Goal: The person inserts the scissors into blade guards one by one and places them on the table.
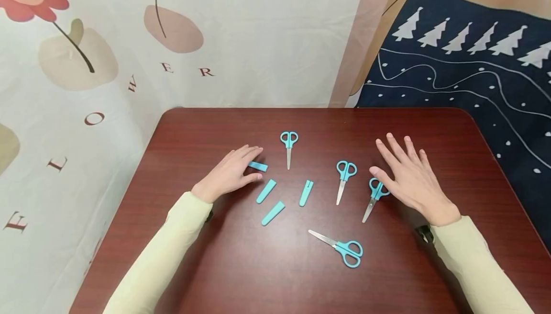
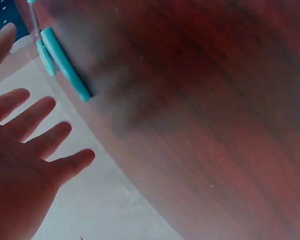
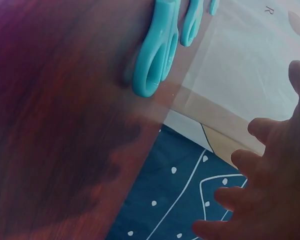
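Note:
My left hand (image 1: 232, 173) hovers with its fingers extended over a teal blade cover (image 1: 259, 166), partly hiding it. In the left wrist view, a gap shows between that hand (image 2: 30, 155) and the teal cover (image 2: 65, 65). Two more covers, (image 1: 266, 191) and a nearer cover (image 1: 273, 213), lie beside it; a slotted cover (image 1: 306, 193) is farther right. My right hand (image 1: 409, 180) is spread above a pair of scissors (image 1: 372, 201), hiding part of its handle; its loops (image 3: 152, 65) show in the right wrist view. Neither hand holds anything.
Other teal-handled scissors lie on the brown table (image 1: 215, 266): one pair (image 1: 289, 149) at the back, one pair (image 1: 343, 180) right of centre, and one pair (image 1: 344, 251) near the front. A pale printed curtain (image 1: 267, 41) and dark blue cloth (image 1: 452, 74) hang behind.

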Demonstrator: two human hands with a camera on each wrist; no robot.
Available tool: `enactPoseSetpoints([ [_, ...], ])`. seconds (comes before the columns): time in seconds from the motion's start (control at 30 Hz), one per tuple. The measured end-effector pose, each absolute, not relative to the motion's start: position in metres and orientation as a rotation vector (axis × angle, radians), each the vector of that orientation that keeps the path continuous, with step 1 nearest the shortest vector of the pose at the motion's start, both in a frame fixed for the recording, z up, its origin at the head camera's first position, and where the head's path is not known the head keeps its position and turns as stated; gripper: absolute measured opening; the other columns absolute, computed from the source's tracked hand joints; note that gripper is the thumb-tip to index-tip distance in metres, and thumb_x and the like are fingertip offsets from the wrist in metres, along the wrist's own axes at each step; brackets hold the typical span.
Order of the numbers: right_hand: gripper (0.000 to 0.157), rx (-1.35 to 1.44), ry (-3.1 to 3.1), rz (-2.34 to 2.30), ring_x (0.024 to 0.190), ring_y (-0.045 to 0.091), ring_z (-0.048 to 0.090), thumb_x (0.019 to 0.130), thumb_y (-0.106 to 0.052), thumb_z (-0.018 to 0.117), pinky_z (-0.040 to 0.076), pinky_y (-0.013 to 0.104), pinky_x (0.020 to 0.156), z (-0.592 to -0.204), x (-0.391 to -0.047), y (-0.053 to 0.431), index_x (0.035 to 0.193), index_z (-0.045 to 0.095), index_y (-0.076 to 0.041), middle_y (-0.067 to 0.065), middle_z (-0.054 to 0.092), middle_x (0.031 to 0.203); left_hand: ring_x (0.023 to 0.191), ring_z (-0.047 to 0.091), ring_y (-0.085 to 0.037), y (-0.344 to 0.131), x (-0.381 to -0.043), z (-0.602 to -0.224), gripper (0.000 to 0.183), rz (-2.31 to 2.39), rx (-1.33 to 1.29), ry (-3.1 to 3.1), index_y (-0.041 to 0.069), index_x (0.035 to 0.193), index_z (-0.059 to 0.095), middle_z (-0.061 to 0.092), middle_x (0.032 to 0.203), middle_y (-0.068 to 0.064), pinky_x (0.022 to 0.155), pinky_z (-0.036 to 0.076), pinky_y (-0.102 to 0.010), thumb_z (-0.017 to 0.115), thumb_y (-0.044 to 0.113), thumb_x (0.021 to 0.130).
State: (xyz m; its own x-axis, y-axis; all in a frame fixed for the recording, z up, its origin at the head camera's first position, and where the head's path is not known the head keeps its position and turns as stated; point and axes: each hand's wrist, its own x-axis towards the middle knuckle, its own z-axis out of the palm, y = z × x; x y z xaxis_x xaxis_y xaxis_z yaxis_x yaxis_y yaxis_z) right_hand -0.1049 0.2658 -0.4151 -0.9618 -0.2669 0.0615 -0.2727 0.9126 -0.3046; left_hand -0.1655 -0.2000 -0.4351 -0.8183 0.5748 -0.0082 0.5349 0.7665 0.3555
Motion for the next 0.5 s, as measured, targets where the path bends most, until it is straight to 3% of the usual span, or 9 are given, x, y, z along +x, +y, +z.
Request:
enactPoseSetpoints([
  [0.1, 0.08, 0.437, -3.063, 0.462, 0.156, 0.046, -0.001, 0.103, -0.06, 0.049, 0.01, 0.076, 0.114, -0.416, -0.103, 0.267, 0.167, 0.022, -0.021, 0.012, 0.011, 0.173, 0.134, 0.053, -0.035, -0.197, -0.17, -0.437, 0.069, 0.474, 0.963, 2.843, 0.003, 0.152, 0.049, 0.058, 0.143, -0.015, 0.112, 0.041, -0.052, 0.076, 0.034, 0.096],
  [0.23, 0.08, 0.437, -3.071, 0.446, 0.157, 0.045, 0.0, 0.102, -0.061, 0.049, 0.011, 0.076, 0.115, -0.416, -0.101, 0.268, 0.166, 0.023, -0.021, 0.012, 0.012, 0.173, 0.12, 0.06, -0.032, -0.192, -0.173, -0.438, 0.055, 0.426, 0.965, 2.83, 0.003, 0.143, 0.06, 0.064, 0.131, -0.013, 0.101, 0.05, -0.046, 0.078, 0.024, 0.095],
  [0.5, 0.081, 0.446, -3.071, 0.377, 0.155, 0.048, 0.007, 0.1, -0.061, 0.052, 0.016, 0.075, 0.114, -0.415, -0.097, 0.272, 0.165, 0.027, -0.02, 0.013, 0.017, 0.172, 0.103, 0.061, -0.029, -0.189, -0.179, -0.439, 0.023, 0.476, 0.991, 2.806, 0.004, 0.113, 0.076, 0.064, 0.112, -0.009, 0.091, 0.053, -0.042, 0.079, 0.013, 0.093],
])
